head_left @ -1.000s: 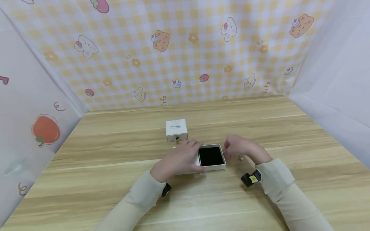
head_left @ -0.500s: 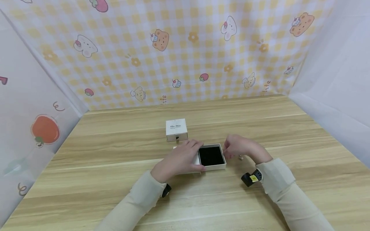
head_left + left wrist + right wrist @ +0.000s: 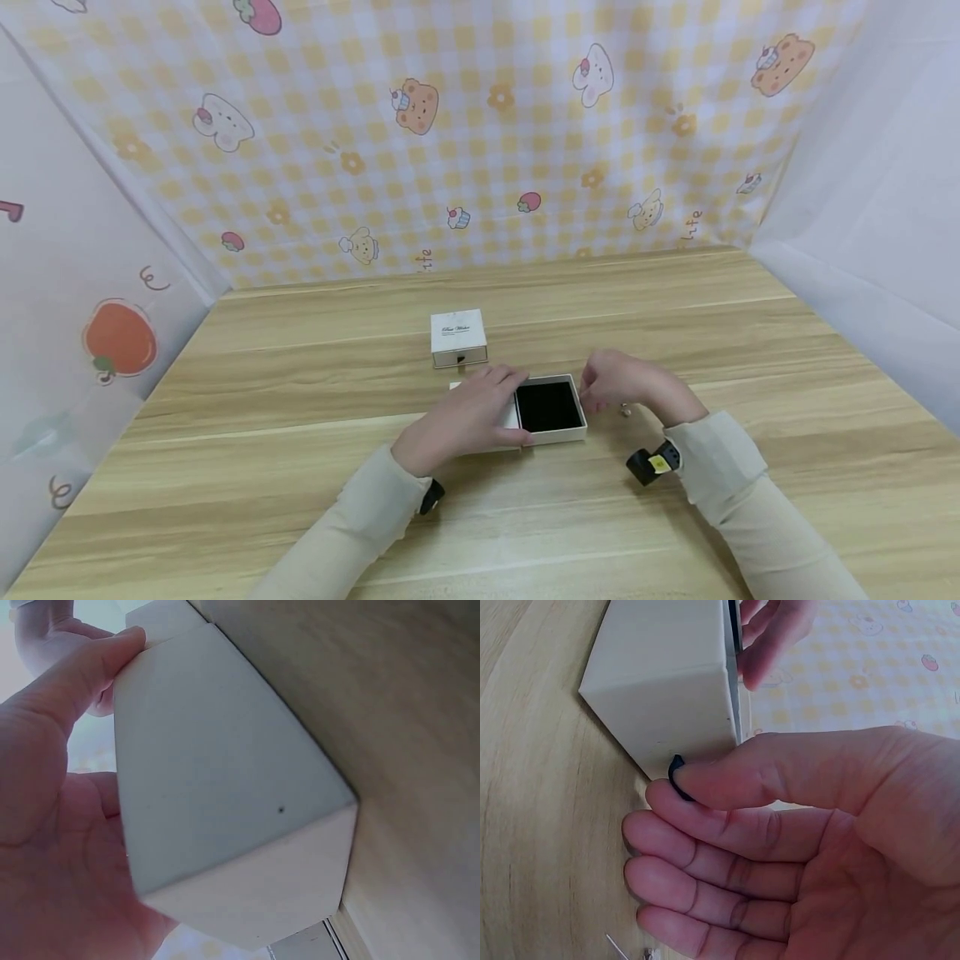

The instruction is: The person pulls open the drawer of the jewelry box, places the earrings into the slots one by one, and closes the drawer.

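Note:
A white drawer box lies on the table with its drawer (image 3: 558, 436) pulled out to the right, showing a black lining. My left hand (image 3: 467, 414) holds the box's outer sleeve (image 3: 225, 765), thumb along the near side and fingers over the top toward the far side. At the drawer's right end my right hand (image 3: 617, 379) pinches a small black ribbon tab (image 3: 676, 778) between thumb and index finger. The other fingers of that hand are curled beneath. Just by them on the table lies a small shiny metal piece (image 3: 625, 410), partly visible in the right wrist view.
A second white box (image 3: 458, 333), closed, with dark lettering on top and a dark tab in front, stands behind the left hand. The wooden table (image 3: 300, 350) reaches back to a yellow checked curtain (image 3: 480, 150). White cloth hangs at both sides.

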{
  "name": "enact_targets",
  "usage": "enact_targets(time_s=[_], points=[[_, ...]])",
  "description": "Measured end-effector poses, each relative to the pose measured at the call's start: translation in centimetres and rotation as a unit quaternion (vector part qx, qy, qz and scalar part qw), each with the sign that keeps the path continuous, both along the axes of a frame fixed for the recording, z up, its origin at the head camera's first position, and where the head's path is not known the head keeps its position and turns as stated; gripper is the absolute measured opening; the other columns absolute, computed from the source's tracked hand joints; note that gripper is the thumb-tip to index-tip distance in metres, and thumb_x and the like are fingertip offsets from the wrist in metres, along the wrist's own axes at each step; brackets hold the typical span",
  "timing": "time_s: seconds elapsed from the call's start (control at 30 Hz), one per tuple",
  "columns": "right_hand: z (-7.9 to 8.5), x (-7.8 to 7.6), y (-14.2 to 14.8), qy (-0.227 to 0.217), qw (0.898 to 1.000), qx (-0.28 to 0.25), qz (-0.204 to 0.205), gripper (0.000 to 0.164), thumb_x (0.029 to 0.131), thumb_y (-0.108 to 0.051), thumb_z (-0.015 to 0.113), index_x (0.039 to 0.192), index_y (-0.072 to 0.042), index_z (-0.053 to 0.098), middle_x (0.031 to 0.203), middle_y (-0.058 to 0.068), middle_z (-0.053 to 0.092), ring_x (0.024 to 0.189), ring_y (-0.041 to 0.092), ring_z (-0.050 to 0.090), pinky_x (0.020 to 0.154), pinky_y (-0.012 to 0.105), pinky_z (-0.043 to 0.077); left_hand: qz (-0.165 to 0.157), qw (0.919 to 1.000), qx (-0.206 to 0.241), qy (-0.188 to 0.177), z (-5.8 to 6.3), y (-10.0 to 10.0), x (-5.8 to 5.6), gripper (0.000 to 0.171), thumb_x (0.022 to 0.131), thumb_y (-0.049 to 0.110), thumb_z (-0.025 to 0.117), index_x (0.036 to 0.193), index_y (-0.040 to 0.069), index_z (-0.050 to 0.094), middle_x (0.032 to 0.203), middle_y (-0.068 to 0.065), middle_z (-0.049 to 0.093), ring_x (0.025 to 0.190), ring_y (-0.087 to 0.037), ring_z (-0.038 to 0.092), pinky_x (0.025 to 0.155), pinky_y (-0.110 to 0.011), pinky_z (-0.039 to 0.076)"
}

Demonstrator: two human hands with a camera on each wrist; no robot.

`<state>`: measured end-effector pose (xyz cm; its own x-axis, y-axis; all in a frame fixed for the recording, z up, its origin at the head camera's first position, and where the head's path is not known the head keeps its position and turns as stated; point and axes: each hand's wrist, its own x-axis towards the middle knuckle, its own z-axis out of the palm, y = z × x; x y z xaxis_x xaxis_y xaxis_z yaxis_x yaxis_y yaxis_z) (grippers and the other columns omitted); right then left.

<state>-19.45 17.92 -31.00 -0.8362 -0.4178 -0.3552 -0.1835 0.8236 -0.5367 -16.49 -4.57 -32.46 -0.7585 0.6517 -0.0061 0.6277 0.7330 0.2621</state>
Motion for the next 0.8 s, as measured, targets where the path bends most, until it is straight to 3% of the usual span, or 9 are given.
enact_targets(time_s=[0.27, 0.8], points=[[0.3, 0.1, 0.2, 0.004, 1.000, 0.000, 0.004, 0.008, 0.075, -0.005, 0.061, 0.073, -0.002, 0.068, 0.069, 0.005, 0.065, 0.064, 0.014, 0.058, 0.059, 0.023, 0.045, 0.003, 0.9998, 0.014, -0.016, 0.0, 0.0, 0.1, 0.082, 0.078, 0.050, 0.068, 0.140, 0.004, 0.039, 0.139, -0.011, 0.045, 0.130, -0.027, 0.039, 0.108, -0.038, 0.032], [1.2, 0.1, 1.0, 0.020, 1.000, -0.006, 0.008, 0.015, 0.082, -0.014, 0.062, 0.079, 0.000, 0.068, 0.071, 0.005, 0.066, 0.068, 0.013, 0.060, 0.062, 0.025, 0.044, 0.001, 0.9998, 0.014, -0.011, -0.1, 0.0, 0.1, 0.082, 0.078, 0.049, 0.069, 0.140, 0.003, 0.039, 0.138, -0.011, 0.046, 0.129, -0.026, 0.040, 0.109, -0.037, 0.030]])
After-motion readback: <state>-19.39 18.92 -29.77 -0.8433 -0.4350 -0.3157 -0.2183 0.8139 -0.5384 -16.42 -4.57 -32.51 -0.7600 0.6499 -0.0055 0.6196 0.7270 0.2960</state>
